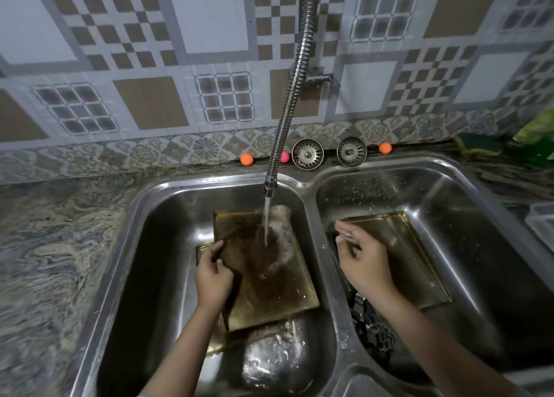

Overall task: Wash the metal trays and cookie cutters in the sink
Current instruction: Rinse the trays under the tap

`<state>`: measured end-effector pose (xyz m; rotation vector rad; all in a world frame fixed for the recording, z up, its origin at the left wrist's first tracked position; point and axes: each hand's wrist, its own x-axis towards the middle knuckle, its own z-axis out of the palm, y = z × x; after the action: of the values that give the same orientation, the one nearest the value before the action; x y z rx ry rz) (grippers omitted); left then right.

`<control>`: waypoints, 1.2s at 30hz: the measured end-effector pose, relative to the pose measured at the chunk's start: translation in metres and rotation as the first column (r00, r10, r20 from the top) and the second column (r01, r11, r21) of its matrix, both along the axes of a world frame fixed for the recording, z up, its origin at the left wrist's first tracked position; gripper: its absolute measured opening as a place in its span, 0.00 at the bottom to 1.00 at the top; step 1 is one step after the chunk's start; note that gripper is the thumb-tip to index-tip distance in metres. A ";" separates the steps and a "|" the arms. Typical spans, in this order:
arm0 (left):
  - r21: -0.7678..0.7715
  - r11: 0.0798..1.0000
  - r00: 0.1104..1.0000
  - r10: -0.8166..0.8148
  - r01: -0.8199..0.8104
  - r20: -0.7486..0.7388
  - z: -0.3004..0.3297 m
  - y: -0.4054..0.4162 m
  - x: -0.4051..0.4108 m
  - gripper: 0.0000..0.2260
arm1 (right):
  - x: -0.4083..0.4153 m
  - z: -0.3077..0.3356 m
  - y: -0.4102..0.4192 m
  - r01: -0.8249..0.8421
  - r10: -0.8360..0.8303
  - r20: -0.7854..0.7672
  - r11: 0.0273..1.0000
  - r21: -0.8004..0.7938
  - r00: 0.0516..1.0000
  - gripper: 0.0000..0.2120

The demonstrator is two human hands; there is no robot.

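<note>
A brownish metal tray (269, 288) lies tilted in the left sink basin (168, 216), with water from the flexible tap (287, 106) pouring onto its upper part. My left hand (212, 276) grips the tray's left edge. Under it a second tray's edge (204, 248) shows. Another tray (413, 261) lies in the right basin (449, 195). My right hand (362, 258) hovers over that tray's left side, fingers loosely curled, holding nothing. Flower-shaped cookie cutters (379, 336) lie at the near end of the right basin, under my right forearm.
Two sink strainers (308, 153) (351, 151) lean against the tiled wall behind the sink, with small orange balls (246, 159) (385, 147) and a pink one (284, 156). A green sponge (476, 146) and a green bag (536, 132) sit at the far right. A marbled counter (57, 246) flanks the sink.
</note>
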<state>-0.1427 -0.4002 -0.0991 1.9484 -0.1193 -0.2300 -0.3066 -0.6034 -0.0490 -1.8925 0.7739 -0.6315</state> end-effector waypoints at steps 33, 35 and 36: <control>-0.247 0.960 0.991 -0.129 0.133 0.033 0.095 -0.059 -0.035 0.16 | 0.090 0.032 0.033 -0.565 0.369 -0.537 0.783 -0.261 0.759 0.27; -0.279 0.958 0.997 -0.073 0.068 -0.008 0.095 -0.051 -0.026 0.16 | 0.070 0.035 0.048 -0.700 0.479 -0.549 0.640 -0.316 0.686 0.27; -0.279 0.959 0.999 -0.049 0.041 -0.020 0.094 -0.046 -0.022 0.16 | 0.059 0.033 0.049 -0.735 0.499 -0.564 0.588 -0.338 0.658 0.28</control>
<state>-0.1648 -0.4464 -0.0053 1.6624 -0.1692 -0.2551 -0.2478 -0.5543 -0.0155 -2.6902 0.0726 0.0561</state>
